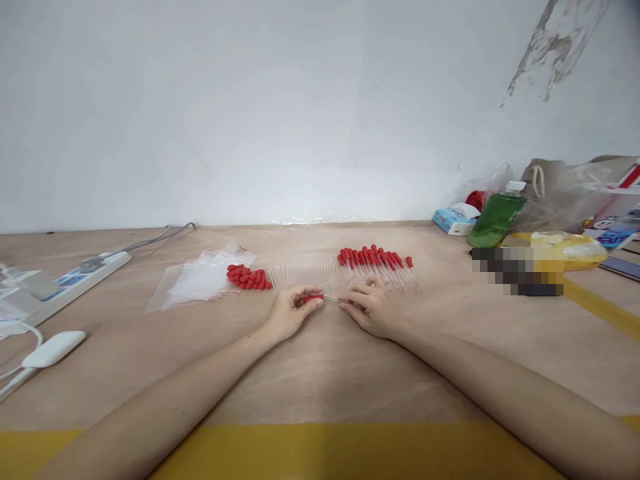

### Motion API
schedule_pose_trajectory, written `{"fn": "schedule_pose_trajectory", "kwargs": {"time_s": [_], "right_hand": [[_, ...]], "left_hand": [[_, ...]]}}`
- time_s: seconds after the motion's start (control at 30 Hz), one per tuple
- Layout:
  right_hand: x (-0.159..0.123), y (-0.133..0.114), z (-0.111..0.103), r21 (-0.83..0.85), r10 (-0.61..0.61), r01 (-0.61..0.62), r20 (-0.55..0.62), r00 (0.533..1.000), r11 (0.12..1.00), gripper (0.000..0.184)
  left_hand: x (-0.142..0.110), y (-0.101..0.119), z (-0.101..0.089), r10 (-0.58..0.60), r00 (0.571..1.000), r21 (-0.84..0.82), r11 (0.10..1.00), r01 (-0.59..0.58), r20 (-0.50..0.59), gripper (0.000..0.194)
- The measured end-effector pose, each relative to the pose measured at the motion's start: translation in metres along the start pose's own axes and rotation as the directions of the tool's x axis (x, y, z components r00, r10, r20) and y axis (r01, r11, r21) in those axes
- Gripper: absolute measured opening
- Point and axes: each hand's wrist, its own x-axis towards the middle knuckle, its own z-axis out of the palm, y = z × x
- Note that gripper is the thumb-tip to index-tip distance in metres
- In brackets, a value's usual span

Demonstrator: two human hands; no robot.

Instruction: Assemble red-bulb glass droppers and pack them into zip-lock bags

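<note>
My left hand (295, 310) is closed on a red rubber bulb (314, 299), with the thumb and fingers wrapped round it. From the bulb's right end a thin clear glass tube (331, 298) reaches across to my right hand (371, 308), whose fingertips pinch it. Behind my hands lies a row of bare clear tubes (303, 273), side by side. A pile of loose red bulbs (249, 278) sits to their left. On the right is a group of droppers (373, 259), tubes with red bulbs on their far ends.
Clear plastic bags (197, 280) lie left of the loose bulbs. Further left are a power strip (75, 283) and a white charger (55, 349) with cables. At the right stand a tissue pack (455, 219), a green liquid bottle (497, 215) and a yellow packet (570, 250). A wall closes off the back.
</note>
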Motion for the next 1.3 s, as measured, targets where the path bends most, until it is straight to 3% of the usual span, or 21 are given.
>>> {"fn": "schedule_pose_trajectory", "kwargs": {"time_s": [0.1, 0.17, 0.33, 0.47, 0.9, 1.1, 1.3], "right_hand": [[-0.0001, -0.0004, -0.0003, -0.014, -0.058, 0.058, 0.026, 0.998, 0.998, 0.023], [0.0, -0.0012, -0.0001, -0.015, -0.053, 0.053, 0.028, 0.998, 0.998, 0.023], [0.001, -0.0026, -0.0002, 0.029, 0.083, -0.082, -0.044, 0.996, 0.996, 0.021], [0.002, -0.0037, -0.0013, 0.059, 0.161, -0.157, -0.066, 0.985, 0.986, 0.02], [0.002, -0.0075, -0.0034, 0.068, 0.08, -0.079, 0.001, 0.997, 0.995, 0.019], [0.0012, -0.005, -0.0024, 0.061, 0.036, -0.036, 0.013, 0.999, 0.998, 0.019], [0.0011, -0.0022, -0.0014, 0.059, -0.032, 0.03, 0.02, 0.999, 0.998, 0.018]], "left_hand": [[-0.0015, -0.0005, -0.0003, 0.006, 1.0, 0.123, 0.992, -0.006, -0.004, 0.021], [-0.0015, -0.0003, -0.0004, -0.02, 1.0, 0.098, 0.995, 0.021, -0.015, 0.022], [0.0006, -0.0002, -0.0029, 0.037, 0.998, 0.047, 0.998, -0.034, -0.052, 0.024], [0.0007, 0.0003, -0.0042, -0.033, 0.999, -0.015, 0.999, 0.033, -0.02, 0.025], [-0.0001, 0.0003, -0.0022, 0.037, 0.999, 0.104, 0.994, -0.038, 0.009, 0.027], [-0.0033, 0.0024, -0.0017, 0.015, 0.997, 0.128, 0.991, -0.025, 0.078, 0.025], [-0.005, 0.0053, -0.0009, 0.067, 0.996, 0.157, 0.985, -0.075, 0.057, 0.022]]}}
